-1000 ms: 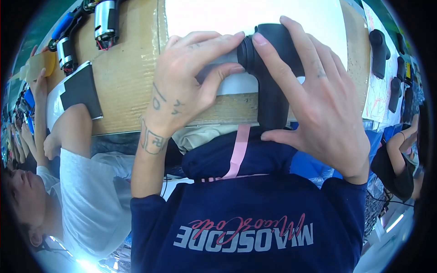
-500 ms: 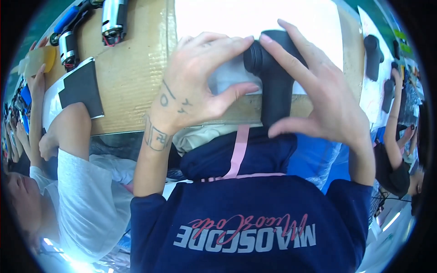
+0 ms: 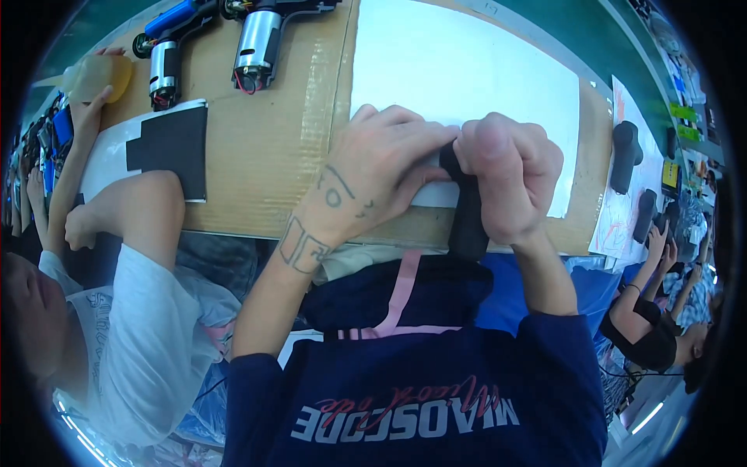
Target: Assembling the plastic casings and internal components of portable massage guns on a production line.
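A black massage gun (image 3: 468,218) stands in front of me at the table's near edge, its handle toward my body. My left hand (image 3: 393,159) grips its upper part from the left, thumb and fingertips closed on it. Over the upper right of the gun, my right hand (image 3: 510,179) is balled into a tight fist, with no object showing in it. The fist and left fingers hide most of the gun's head. Under both hands lies a white sheet (image 3: 467,62) on the cardboard-covered table (image 3: 272,163).
Two opened massage guns with silver motors (image 3: 259,50) lie at the upper left. Left of me, a person in a grey shirt (image 3: 152,342) leans an elbow near a black pad (image 3: 171,148). More black massage guns (image 3: 625,156) lie at the right, near other people.
My right hand has gone from spread fingers around the gun to a fist over its upper part. My left fingers have closed in on the gun. The view has shifted.
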{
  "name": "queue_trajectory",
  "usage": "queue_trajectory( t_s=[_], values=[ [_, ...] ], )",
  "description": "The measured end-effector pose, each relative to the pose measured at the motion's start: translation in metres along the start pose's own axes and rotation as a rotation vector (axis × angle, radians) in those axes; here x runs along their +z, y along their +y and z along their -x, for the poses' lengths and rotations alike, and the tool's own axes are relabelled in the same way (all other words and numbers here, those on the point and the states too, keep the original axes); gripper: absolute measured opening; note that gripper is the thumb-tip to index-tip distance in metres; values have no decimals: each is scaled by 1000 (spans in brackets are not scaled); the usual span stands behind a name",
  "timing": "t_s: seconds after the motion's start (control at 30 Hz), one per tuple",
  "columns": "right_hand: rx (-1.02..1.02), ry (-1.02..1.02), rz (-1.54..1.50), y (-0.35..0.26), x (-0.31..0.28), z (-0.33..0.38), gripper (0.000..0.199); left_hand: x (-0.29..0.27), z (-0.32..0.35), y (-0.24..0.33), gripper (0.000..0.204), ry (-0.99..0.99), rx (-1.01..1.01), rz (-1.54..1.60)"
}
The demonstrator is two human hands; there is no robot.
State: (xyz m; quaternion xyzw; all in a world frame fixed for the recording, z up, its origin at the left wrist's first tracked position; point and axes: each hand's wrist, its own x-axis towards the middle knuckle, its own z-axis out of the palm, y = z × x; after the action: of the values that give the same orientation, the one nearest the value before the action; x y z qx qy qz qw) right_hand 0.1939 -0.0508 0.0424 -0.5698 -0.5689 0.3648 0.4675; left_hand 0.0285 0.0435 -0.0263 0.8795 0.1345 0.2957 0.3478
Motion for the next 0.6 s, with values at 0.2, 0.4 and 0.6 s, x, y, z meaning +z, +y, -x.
queue_trajectory(
  t_s=[0.2,0.4,0.6],
  values=[
    [9,-1,-526,13,-18,-10,40,-1,-2,2,48,-18,-27,35],
    [-149,36,-435,-14,-22,27,25,-3,-7,-2,47,33,-58,103],
    [-325,-167,67,5,10,35,26,1,-3,-5,44,103,-121,142]
  ],
)
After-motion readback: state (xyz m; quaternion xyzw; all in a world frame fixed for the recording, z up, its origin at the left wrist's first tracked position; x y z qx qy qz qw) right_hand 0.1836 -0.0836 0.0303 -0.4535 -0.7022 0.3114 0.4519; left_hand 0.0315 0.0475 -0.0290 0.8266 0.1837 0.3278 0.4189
